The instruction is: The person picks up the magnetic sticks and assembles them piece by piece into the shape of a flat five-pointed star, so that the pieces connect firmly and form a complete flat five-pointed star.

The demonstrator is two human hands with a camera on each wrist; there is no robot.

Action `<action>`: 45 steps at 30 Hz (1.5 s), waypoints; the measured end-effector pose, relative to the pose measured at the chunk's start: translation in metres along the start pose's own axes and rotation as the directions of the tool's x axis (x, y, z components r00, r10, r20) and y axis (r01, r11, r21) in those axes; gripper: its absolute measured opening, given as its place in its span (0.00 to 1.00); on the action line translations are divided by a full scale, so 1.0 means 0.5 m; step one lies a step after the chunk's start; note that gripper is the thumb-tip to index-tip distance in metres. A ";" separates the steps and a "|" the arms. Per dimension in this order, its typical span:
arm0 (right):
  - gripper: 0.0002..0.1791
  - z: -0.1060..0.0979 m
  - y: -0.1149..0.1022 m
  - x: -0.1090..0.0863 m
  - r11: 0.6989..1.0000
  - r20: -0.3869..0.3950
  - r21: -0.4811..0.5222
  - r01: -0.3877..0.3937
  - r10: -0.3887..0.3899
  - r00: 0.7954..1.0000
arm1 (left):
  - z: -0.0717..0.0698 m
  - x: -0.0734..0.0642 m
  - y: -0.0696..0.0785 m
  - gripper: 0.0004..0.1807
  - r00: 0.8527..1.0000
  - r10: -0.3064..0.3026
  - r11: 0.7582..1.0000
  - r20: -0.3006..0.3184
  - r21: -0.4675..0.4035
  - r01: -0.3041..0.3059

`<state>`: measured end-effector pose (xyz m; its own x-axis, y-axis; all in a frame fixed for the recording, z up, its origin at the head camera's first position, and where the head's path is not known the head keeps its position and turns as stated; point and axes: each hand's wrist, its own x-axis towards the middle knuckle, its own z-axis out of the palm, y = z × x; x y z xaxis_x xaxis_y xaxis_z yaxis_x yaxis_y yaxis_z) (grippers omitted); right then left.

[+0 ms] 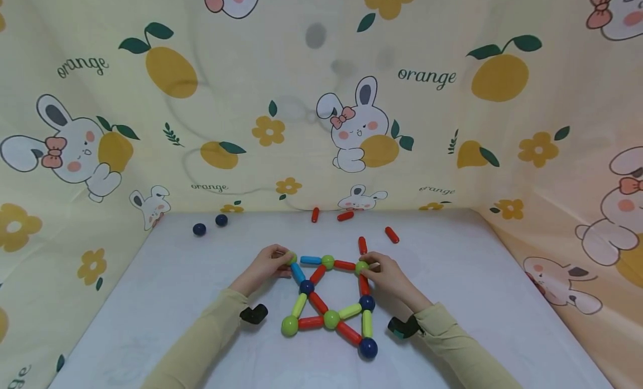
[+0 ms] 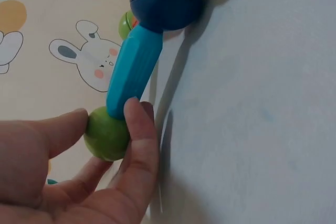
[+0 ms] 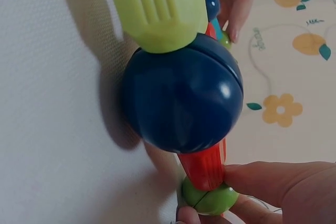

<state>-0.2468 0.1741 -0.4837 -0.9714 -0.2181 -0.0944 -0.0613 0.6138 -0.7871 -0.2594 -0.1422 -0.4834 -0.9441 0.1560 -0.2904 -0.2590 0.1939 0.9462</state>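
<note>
A flat framework of magnetic rods and balls lies on the white table. At its upper left my left hand (image 1: 266, 264) pinches a green ball (image 2: 106, 135), which touches one end of a blue rod (image 2: 135, 66); a navy ball (image 1: 306, 287) is at the rod's other end. Another blue rod (image 1: 311, 260) extends from the top green ball (image 1: 327, 261), its left end slightly apart from the pinched ball. My right hand (image 1: 389, 274) pinches the upper-right green ball (image 3: 210, 199) between thumb and fingers. Red rods (image 1: 344, 265) join that ball to its neighbours.
Loose red rods (image 1: 392, 235) lie toward the table's back edge, and another red rod (image 1: 363, 245) points up from the right-hand ball. Two navy balls (image 1: 199, 229) sit at the back left. A patterned cloth (image 1: 281, 99) surrounds the table (image 1: 452, 255).
</note>
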 end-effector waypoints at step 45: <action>0.16 -0.002 0.003 0.002 1.000 0.009 -0.005 0.006 -0.006 1.000 | 0.031 -0.188 -0.053 0.31 0.965 0.092 0.978 0.244 0.160 -0.133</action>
<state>-0.2480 0.1757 -0.4844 -0.9688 -0.2287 -0.0955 -0.0682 0.6166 -0.7843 -0.1607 -0.1468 -0.4836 -0.8854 0.4049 -0.2285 -0.0949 0.3236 0.9414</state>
